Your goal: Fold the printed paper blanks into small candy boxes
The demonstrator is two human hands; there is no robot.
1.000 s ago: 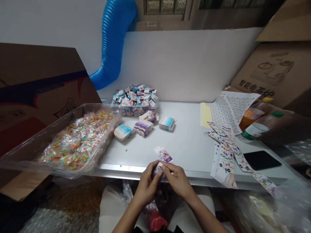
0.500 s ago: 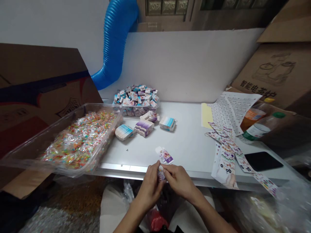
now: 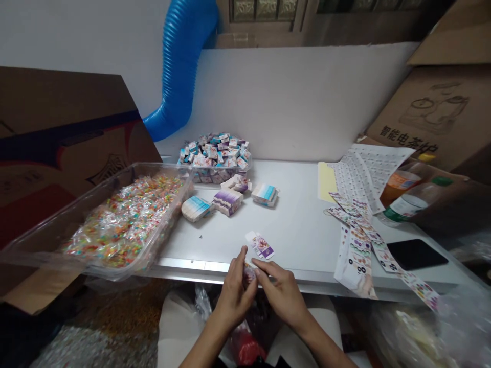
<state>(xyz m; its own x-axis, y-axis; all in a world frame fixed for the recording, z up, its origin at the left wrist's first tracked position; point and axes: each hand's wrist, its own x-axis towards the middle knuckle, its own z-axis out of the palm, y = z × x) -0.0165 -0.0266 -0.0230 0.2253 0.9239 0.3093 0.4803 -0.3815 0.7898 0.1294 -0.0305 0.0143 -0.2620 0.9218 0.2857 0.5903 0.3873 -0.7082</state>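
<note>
My left hand (image 3: 236, 289) grips a small printed carton (image 3: 249, 274), white and purple, at the table's front edge. The fingers of my right hand (image 3: 281, 289) are closed on the same carton from the other side, hiding part of it. Just beyond my hands a flat, unfolded carton (image 3: 261, 245) lies on the white table (image 3: 295, 225). Farther back are bundles of flat cartons: a blue one (image 3: 197, 208), a purple one (image 3: 227, 201) and another blue one (image 3: 264, 194). Behind them a clear tub (image 3: 220, 175) is heaped with small made-up boxes.
At left, a clear plastic bin (image 3: 157, 240) holds many small packets of colourful bits. On the right lie sticker strips (image 3: 358, 255), printed sheets (image 3: 368, 168), a black phone (image 3: 417, 254) and a plastic bottle (image 3: 406, 207). Cardboard boxes (image 3: 433, 117) flank the table, and a blue hose (image 3: 180, 76) hangs behind.
Both hands have shifted slightly left with the carton, and my left index finger now points up along its side. The things on the table have stayed put.
</note>
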